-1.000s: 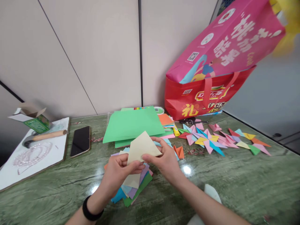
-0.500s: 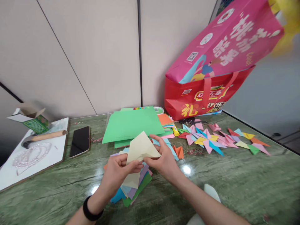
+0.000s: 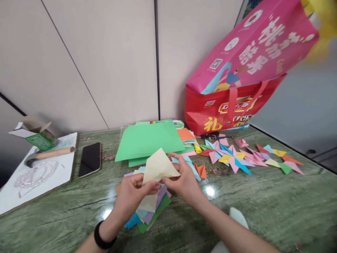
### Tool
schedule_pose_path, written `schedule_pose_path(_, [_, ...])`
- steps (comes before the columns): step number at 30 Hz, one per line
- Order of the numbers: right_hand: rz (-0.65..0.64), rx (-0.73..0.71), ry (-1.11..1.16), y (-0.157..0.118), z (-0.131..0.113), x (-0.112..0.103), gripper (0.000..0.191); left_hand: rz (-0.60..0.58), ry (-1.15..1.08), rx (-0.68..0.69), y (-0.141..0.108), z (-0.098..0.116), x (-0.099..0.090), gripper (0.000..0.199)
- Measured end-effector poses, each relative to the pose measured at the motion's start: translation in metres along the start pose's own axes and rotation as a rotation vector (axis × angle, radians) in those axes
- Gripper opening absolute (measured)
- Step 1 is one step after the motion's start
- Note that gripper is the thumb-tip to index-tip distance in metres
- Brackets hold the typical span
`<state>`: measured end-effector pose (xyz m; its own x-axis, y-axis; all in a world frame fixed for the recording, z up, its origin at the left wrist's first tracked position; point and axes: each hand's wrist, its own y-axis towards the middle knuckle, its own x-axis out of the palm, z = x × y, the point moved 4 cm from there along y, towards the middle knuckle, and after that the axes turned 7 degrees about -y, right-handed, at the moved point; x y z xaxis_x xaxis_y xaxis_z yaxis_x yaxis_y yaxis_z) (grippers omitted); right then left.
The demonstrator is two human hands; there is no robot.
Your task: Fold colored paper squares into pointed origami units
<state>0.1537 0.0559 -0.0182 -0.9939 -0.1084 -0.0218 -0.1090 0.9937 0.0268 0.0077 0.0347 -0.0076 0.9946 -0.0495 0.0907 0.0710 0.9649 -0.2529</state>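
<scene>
A cream sheet of paper (image 3: 159, 165), partly folded, is held up between both hands. My left hand (image 3: 135, 191) pinches its lower left edge, thumb on the near side. With thumb and fingers, my right hand (image 3: 184, 179) grips its lower right corner. Beneath the hands lies a fanned pile of coloured paper (image 3: 155, 216) in green, purple, blue and cream, partly covered by the left hand. Behind the held sheet rests a stack of large green sheets (image 3: 151, 138). An orange folded paper piece (image 3: 200, 171) sits just beyond the right hand.
Several folded paper pieces (image 3: 234, 154) spread across the right. A red bag (image 3: 205, 114) with a pink bag (image 3: 231, 52) stands at the back right, near a glue stick (image 3: 197, 147). On the left are a phone (image 3: 90, 160), a hammer (image 3: 50, 154), a bead string (image 3: 37, 174) and an opened box (image 3: 42, 138).
Almost nothing differs. Both hands keep the cream paper in the same pinch, at nearly the same spot.
</scene>
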Motion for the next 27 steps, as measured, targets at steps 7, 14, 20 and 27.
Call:
schedule_pose_path(7, [0.004, 0.063, 0.191, 0.007, 0.004, -0.004, 0.060, 0.014, -0.045, -0.020, 0.000, 0.001, -0.002, 0.024])
schedule_pose_path(14, [0.132, 0.023, 0.275, 0.017, 0.003, -0.026, 0.057, 0.033, -0.082, -0.022, 0.002, 0.000, -0.007, 0.024])
schedule_pose_path(20, [0.189, -0.006, 0.267, 0.019, -0.001, -0.033, 0.048, 0.042, -0.110, -0.030, 0.004, -0.001, -0.008, 0.025])
schedule_pose_path(27, [-0.068, 0.080, 0.093, 0.012, 0.006, -0.013, 0.057, 0.010, -0.089, -0.034, 0.004, -0.005, -0.007, 0.024])
